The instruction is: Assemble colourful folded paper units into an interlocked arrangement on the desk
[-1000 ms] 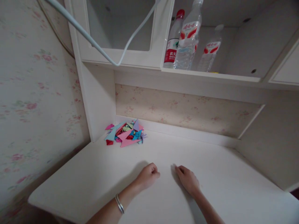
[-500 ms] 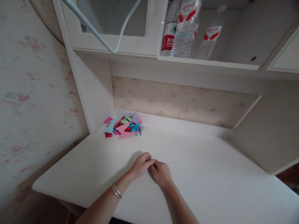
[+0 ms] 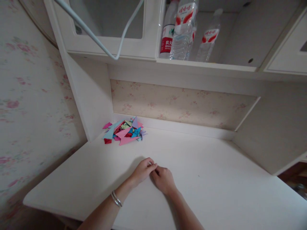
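My left hand point(image 3: 143, 171) and my right hand point(image 3: 164, 180) rest together on the white desk point(image 3: 216, 179), their fingertips and thumbs touching. The left hand's fingers are curled in, and a small gap shows inside them with no object visible. My right hand is closed with its knuckles up, its palm side hidden. Two silver bangles point(image 3: 116, 198) circle the left wrist. Farther back, at the left of the desk, lies a pile of folded coloured paper pieces point(image 3: 124, 131), in pink, blue, red, purple and green. Neither hand touches the pile.
Above the desk is a white cupboard point(image 3: 107, 48) with an open shelf holding several plastic bottles point(image 3: 183, 32). A pale bent rod point(image 3: 96, 44) hangs in front of it. Side panels point(image 3: 266, 134) bound the desk, and flowered wallpaper point(image 3: 31, 111) covers the left wall.
The view has turned slightly to the right, so most things sit a little farther left. My hands keep the same pose, and the paper pile is undisturbed.
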Action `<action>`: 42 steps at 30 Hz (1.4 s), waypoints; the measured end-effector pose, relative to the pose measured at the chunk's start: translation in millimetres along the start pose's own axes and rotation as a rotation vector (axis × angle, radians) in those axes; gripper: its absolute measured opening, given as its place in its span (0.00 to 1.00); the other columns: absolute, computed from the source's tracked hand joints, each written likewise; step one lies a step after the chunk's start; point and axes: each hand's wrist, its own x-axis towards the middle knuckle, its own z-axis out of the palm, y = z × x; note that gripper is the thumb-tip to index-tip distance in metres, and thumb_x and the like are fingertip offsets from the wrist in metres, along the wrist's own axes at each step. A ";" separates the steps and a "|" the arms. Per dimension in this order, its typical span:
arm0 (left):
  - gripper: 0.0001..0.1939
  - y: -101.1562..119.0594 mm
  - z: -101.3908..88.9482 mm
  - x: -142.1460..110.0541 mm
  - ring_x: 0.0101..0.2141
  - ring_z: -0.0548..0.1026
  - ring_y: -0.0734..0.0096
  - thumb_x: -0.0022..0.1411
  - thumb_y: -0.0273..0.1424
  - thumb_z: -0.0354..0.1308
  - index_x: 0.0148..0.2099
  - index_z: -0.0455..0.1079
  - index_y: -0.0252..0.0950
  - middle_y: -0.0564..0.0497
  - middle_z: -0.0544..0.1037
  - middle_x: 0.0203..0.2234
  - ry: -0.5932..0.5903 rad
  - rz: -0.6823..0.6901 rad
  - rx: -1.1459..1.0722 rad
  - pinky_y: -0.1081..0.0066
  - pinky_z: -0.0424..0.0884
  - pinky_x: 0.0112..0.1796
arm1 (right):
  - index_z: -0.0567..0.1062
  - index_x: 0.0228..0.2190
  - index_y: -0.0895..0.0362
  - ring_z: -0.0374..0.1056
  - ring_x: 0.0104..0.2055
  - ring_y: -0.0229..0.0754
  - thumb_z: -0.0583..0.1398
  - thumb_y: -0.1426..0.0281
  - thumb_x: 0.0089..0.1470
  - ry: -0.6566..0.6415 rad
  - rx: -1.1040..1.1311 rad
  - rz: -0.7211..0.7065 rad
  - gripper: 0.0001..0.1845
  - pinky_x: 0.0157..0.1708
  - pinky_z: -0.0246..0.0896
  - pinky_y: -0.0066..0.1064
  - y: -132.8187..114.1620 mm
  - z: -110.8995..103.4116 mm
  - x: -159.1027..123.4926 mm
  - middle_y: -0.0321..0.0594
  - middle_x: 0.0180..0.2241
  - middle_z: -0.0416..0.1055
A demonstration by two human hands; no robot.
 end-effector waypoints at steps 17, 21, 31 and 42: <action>0.11 2.3 1.6 1.7 0.29 0.69 0.70 0.57 0.35 0.55 0.29 0.69 0.33 0.52 0.73 0.24 -0.026 0.038 -0.001 0.72 0.63 0.33 | 0.77 0.32 0.54 0.73 0.32 0.39 0.50 0.68 0.60 -0.015 -0.019 0.000 0.17 0.27 0.48 0.27 2.5 3.7 0.9 0.40 0.32 0.79; 0.11 3.3 1.6 1.2 0.29 0.69 0.70 0.57 0.36 0.55 0.29 0.70 0.33 0.52 0.73 0.24 -0.033 0.028 0.001 0.72 0.63 0.33 | 0.77 0.32 0.54 0.73 0.32 0.39 0.50 0.68 0.60 -0.011 -0.022 0.007 0.17 0.27 0.48 0.27 2.1 3.7 0.5 0.40 0.32 0.79; 0.12 0.5 0.9 1.7 0.29 0.69 0.70 0.57 0.37 0.55 0.29 0.70 0.32 0.52 0.73 0.24 -0.034 0.011 0.004 0.72 0.63 0.33 | 0.77 0.33 0.54 0.73 0.31 0.39 0.50 0.67 0.60 -0.016 -0.012 -0.001 0.16 0.27 0.48 0.27 3.8 3.7 0.4 0.40 0.31 0.79; 0.11 3.5 1.0 1.3 0.29 0.68 0.70 0.57 0.36 0.54 0.28 0.68 0.33 0.52 0.72 0.23 -0.029 0.033 0.041 0.72 0.62 0.32 | 0.77 0.33 0.54 0.74 0.32 0.40 0.50 0.67 0.60 -0.014 -0.024 0.000 0.16 0.27 0.49 0.27 2.6 4.4 0.5 0.40 0.32 0.79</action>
